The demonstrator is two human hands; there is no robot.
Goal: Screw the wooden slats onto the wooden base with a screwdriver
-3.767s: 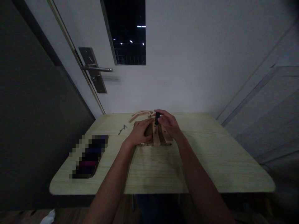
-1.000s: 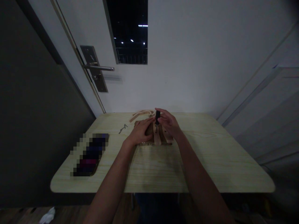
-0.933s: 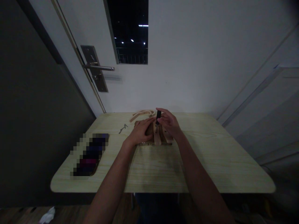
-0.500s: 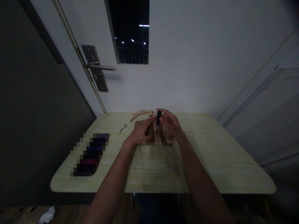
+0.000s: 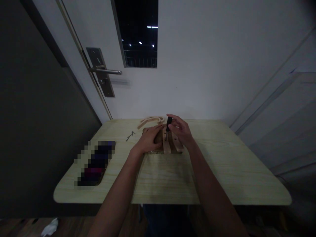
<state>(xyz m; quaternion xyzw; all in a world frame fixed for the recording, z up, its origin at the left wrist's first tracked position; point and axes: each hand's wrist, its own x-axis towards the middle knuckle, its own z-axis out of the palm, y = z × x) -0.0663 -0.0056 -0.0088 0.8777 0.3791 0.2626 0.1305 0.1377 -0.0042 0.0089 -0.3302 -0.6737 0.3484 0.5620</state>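
A screwdriver (image 5: 169, 124) with a black handle stands nearly upright, tilted a little to the right, in the closed fingers of my right hand (image 5: 179, 129). Its tip points down at a pale wooden strip (image 5: 166, 146) lying across a brown wooden board (image 5: 156, 152). Beside that strip, a second pale strip (image 5: 176, 143) lies partly under my right hand. My left hand (image 5: 148, 139) rests flat on the left part of the board, fingers stretched and thumb apart. Whether the tip sits in a screw is too small to tell.
Curved pale wooden pieces (image 5: 150, 120) lie behind the board. Several dark screws (image 5: 130, 136) are to its left. A blurred-out flat dark object (image 5: 97, 163) lies at the left of the table (image 5: 222, 177). A white door with a metal handle (image 5: 106, 71) rises behind.
The screwdriver's handle has tilted slightly to the right, and my right hand has shifted a little with it. My left hand and the board have stayed in place.
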